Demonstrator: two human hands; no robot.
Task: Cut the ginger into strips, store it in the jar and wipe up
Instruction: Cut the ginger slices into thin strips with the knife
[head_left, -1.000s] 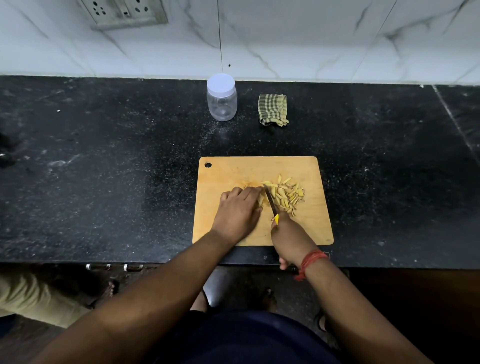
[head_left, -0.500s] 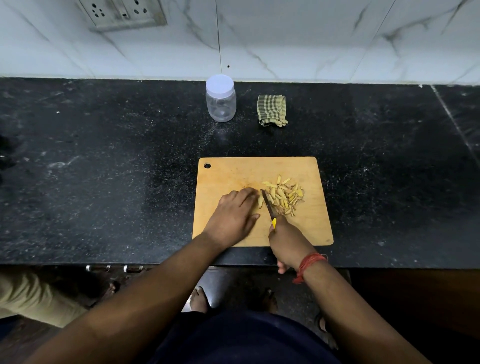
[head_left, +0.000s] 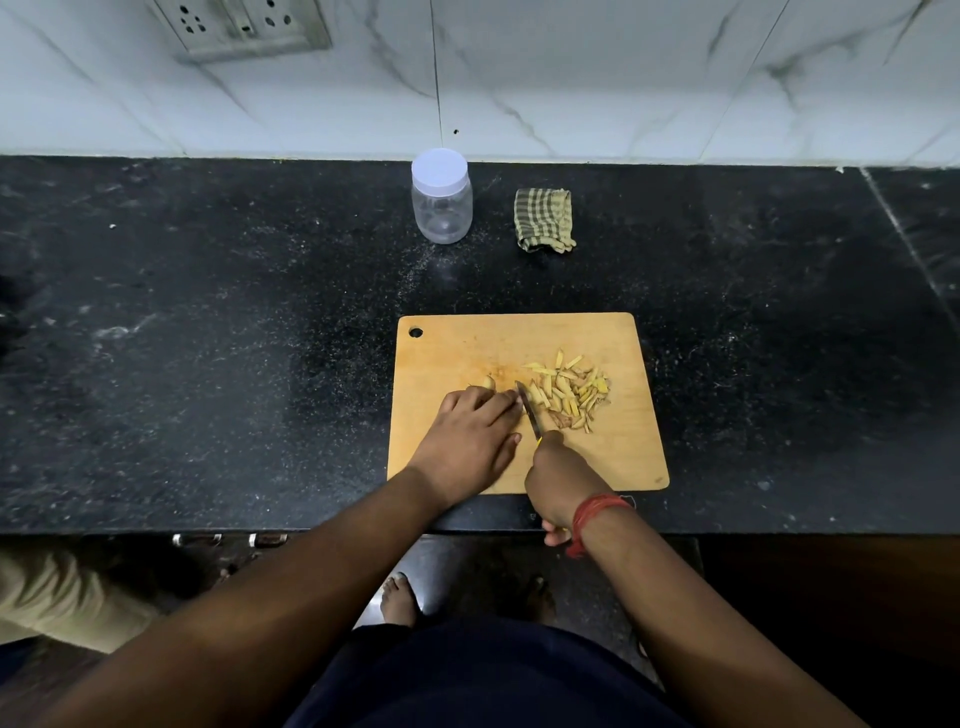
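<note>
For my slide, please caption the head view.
Right hand slices ginger with small knife on wooden cutting board; left hand steadies it.

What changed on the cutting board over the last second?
The left hand slid left, baring a small uncut ginger piece beyond its fingers. The right hand still grips the knife, blade beside the strip pile. The jar, cloth and cutting board stayed put.
</note>
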